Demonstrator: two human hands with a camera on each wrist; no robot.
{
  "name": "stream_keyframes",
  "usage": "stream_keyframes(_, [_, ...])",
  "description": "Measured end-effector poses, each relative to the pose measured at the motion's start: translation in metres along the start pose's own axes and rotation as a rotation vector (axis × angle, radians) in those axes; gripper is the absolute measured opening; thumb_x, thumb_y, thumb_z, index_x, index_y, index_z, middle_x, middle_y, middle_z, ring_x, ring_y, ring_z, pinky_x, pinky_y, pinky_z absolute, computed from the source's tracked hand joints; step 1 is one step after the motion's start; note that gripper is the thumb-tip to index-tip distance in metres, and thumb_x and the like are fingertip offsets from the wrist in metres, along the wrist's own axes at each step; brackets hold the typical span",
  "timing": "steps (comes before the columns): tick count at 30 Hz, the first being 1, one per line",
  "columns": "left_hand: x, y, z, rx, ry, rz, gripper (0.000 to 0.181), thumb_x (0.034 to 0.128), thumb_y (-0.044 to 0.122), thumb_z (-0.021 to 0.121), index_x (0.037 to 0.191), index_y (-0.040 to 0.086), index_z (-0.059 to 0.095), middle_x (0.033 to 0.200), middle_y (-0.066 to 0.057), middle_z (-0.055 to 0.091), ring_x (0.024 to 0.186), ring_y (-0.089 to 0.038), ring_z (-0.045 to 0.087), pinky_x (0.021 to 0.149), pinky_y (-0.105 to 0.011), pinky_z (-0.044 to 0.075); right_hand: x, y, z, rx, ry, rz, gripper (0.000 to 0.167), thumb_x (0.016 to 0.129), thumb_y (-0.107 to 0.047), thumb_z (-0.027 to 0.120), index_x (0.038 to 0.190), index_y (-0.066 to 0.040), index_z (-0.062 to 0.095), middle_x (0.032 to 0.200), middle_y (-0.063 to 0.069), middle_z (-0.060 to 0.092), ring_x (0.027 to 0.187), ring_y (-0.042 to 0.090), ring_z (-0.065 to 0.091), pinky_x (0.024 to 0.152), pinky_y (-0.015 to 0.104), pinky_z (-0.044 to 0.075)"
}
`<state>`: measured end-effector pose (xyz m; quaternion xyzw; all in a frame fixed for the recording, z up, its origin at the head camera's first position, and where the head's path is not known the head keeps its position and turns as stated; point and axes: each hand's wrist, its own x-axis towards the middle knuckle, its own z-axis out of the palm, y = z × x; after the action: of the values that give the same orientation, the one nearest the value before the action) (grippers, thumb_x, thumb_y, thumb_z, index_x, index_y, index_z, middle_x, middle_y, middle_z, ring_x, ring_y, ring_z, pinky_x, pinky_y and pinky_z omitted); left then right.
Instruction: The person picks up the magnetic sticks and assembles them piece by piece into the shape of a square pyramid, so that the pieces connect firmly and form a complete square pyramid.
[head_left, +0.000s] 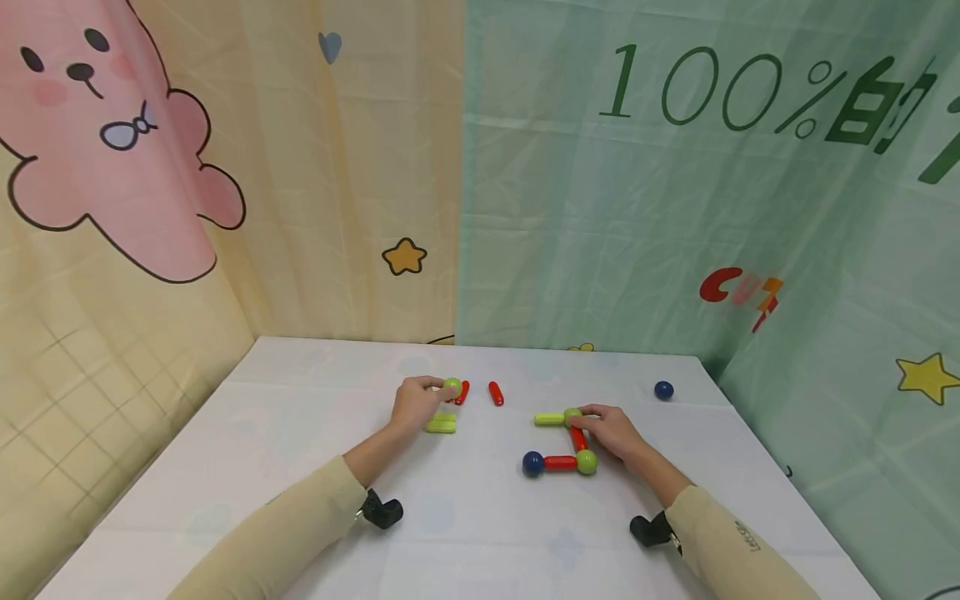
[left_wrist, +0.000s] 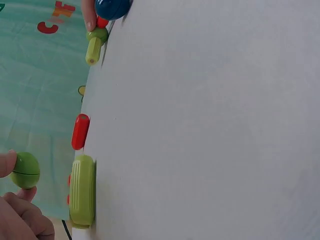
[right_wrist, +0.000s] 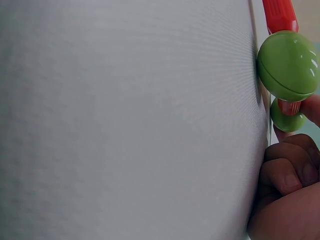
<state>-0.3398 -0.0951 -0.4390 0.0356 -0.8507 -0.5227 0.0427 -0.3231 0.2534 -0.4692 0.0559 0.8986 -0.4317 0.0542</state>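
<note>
Head view: our left hand (head_left: 416, 407) pinches a green ball (head_left: 452, 384), two green sticks (head_left: 441, 427) lying at six o'clock from it. Near its three o'clock, our right hand (head_left: 611, 430) pinches the frame (head_left: 561, 462) at its far corner. We judge the ball light, hard, slick, apt to roll, best held across its middle; the frame may come apart. We see no container.

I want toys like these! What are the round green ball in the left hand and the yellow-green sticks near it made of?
The round green ball in the left hand looks like smooth, slightly shiny plastic: even colour, thin seam. The yellow-green rod-shaped sticks are probably satiny plastic too; one shows moulded-looking ridges.
</note>
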Motion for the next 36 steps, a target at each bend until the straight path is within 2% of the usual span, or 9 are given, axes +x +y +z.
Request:
stream_keyframes(5, [-0.003, 0.007, 0.013, -0.024, -0.032, 0.015, 0.040, 0.0869, 0.031, 0.078, 0.114, 0.003, 0.075, 0.119, -0.015, 0.072, 0.108, -0.027, 0.059, 0.087, -0.038, 0.046, 0.000, 0.001, -0.001, -0.006, 0.000, -0.002, 0.062, 0.092, -0.051, 0.067, 0.134, -0.006, 0.063, 0.136, 0.018, 0.057, 0.112, 0.030, 0.049, 0.093, 0.041, 0.047])
stream_keyframes(8, [-0.005, 0.013, 0.023, -0.034, -0.052, 0.032, 0.041, 0.0860, 0.031, 0.079, 0.114, 0.001, 0.075, 0.123, -0.017, 0.070, 0.119, -0.030, 0.059, 0.098, -0.043, 0.047, 0.000, 0.001, -0.001, -0.006, -0.001, -0.004, 0.062, 0.092, -0.051, 0.067, 0.133, -0.006, 0.063, 0.135, 0.018, 0.057, 0.112, 0.030, 0.049, 0.092, 0.040, 0.046])
stream_keyframes(12, [-0.009, 0.021, 0.035, -0.041, -0.092, 0.071, 0.039, 0.0862, 0.028, 0.078, 0.112, -0.001, 0.075, 0.130, -0.018, 0.066, 0.131, -0.036, 0.054, 0.108, -0.049, 0.043, 0.000, 0.003, -0.003, -0.010, 0.003, -0.005, 0.061, 0.092, -0.051, 0.067, 0.133, -0.006, 0.063, 0.133, 0.017, 0.057, 0.111, 0.030, 0.049, 0.091, 0.040, 0.045])
stream_keyframes(18, [-0.014, 0.032, 0.049, 0.002, -0.115, 0.084, 0.036, 0.0856, 0.029, 0.078, 0.109, 0.002, 0.076, 0.117, -0.015, 0.071, 0.119, -0.033, 0.061, 0.097, -0.045, 0.049, 0.001, 0.002, -0.003, -0.004, -0.001, -0.009, 0.061, 0.091, -0.051, 0.067, 0.133, -0.005, 0.063, 0.135, 0.018, 0.056, 0.113, 0.031, 0.048, 0.095, 0.044, 0.046])
stream_keyframes(22, [-0.017, 0.034, 0.057, 0.018, -0.147, 0.073, 0.038, 0.0853, 0.029, 0.079, 0.112, 0.002, 0.075, 0.115, -0.013, 0.071, 0.108, -0.028, 0.063, 0.086, -0.039, 0.052, 0.001, 0.001, -0.003, -0.008, -0.001, -0.008, 0.064, 0.091, -0.053, 0.067, 0.133, -0.005, 0.063, 0.137, 0.019, 0.056, 0.114, 0.032, 0.048, 0.099, 0.048, 0.046])
stream_keyframes(28, [-0.021, 0.035, 0.068, 0.028, -0.202, 0.032, 0.036, 0.0871, 0.027, 0.078, 0.114, 0.002, 0.075, 0.116, -0.010, 0.071, 0.090, -0.020, 0.059, 0.071, -0.028, 0.049, 0.001, 0.000, -0.002, -0.004, 0.000, 0.001, 0.064, 0.091, -0.053, 0.068, 0.133, -0.005, 0.063, 0.137, 0.019, 0.056, 0.116, 0.032, 0.048, 0.102, 0.050, 0.045])
stream_keyframes(36, [-0.024, 0.034, 0.083, 0.042, -0.232, 0.042, 0.034, 0.0865, 0.024, 0.079, 0.111, 0.000, 0.075, 0.107, -0.010, 0.072, 0.094, -0.021, 0.059, 0.082, -0.033, 0.050, 0.000, -0.001, 0.000, 0.003, -0.001, 0.008, 0.063, 0.091, -0.051, 0.068, 0.134, -0.005, 0.062, 0.137, 0.020, 0.055, 0.118, 0.033, 0.048, 0.103, 0.051, 0.045])
